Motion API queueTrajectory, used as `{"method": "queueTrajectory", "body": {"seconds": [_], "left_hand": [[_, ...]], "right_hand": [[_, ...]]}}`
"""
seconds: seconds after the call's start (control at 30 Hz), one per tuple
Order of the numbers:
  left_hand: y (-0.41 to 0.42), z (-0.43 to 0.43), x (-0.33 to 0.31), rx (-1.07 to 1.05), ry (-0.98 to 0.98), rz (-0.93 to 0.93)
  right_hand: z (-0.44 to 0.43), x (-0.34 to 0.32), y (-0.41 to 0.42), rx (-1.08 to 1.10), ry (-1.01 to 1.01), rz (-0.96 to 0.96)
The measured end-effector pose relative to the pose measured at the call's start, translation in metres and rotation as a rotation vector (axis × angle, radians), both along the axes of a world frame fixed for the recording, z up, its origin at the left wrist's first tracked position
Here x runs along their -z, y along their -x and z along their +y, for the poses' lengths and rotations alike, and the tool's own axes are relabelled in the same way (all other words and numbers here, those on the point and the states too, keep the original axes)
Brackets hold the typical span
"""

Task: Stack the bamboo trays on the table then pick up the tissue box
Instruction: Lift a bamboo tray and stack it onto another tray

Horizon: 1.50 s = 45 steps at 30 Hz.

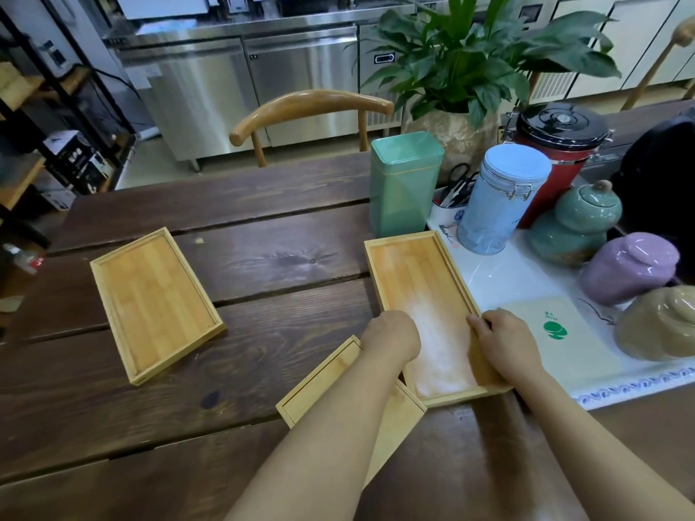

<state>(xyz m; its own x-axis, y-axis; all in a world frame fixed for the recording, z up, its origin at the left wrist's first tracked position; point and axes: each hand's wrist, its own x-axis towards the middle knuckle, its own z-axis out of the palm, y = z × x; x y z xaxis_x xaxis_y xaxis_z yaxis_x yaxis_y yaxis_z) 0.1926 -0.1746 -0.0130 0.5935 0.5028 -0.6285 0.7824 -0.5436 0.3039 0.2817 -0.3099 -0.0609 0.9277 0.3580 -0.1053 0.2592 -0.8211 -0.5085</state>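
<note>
1. Head view is showing me both hands on the right bamboo tray (417, 291), which is lying just in front of the green tin (404, 182).
2. My left hand (391, 338) is closing on its left rim and my right hand (504, 342) is pinching its right rim.
3. A second bamboo tray (154, 302) is sitting well left of the tin, and the bamboo box (327, 381) under my left forearm is, I judge, the tissue box.
4. I am planning a level lift, clearing the box, then squaring rims before letting go.
</note>
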Motion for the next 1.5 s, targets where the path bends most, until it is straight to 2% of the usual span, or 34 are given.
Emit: {"method": "queueTrajectory", "body": {"seconds": [0.3,0.73,0.93,1.1,1.37,1.5], "left_hand": [[-0.001,0.005,0.000,-0.022,-0.022,-0.124],[-0.004,0.006,0.001,-0.090,0.091,-0.088],[-0.008,0.010,0.005,-0.186,0.222,-0.019],[-0.001,0.016,0.007,-0.242,0.294,0.042],[0.029,0.039,0.015,-0.368,0.368,-0.117],[0.051,0.058,0.012,-0.384,0.356,-0.069]], "right_hand": [[0.001,0.004,-0.002,-0.002,0.011,-0.035],[0.001,0.004,-0.003,0.007,0.024,0.003],[0.005,0.003,-0.002,0.074,0.017,0.029],[0.009,0.000,0.003,0.031,0.019,0.020],[0.029,0.002,0.028,-0.049,-0.055,0.022],[0.047,0.001,0.047,-0.084,-0.084,0.014]]}}
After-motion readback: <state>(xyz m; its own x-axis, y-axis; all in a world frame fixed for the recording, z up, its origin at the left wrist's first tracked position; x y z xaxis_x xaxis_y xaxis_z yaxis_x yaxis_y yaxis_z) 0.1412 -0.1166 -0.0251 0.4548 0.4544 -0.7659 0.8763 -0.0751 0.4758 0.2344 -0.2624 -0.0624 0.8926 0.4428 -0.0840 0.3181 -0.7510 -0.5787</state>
